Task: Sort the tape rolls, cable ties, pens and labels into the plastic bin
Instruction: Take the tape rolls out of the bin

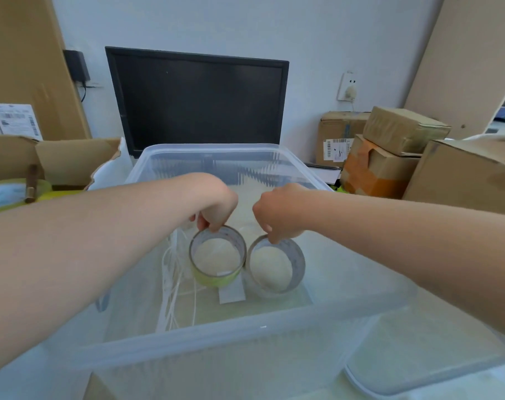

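I am pinching the green tape roll (213, 280) by its top rim with my left hand (216, 203) and the clear tape roll (296, 264) with my right hand (277, 215). I am holding them side by side, low inside the plastic bin (205, 334), beside the white cable ties (170, 284). This looks like the placing step; next I should release once both sit flat. Whether they are touching the floor is unclear, and no pens are showing.

A black monitor (198, 102) is being stood before the pale wall (187, 21), with a black adapter (76, 64) being kept plugged in at its left and a white socket (348, 86) being shown at its right. At the right a small cardboard box (404, 129) is being carried on an orange-taped box (372, 171), just beside a larger box (462, 174). An open carton (72, 160) is being kept at the left.
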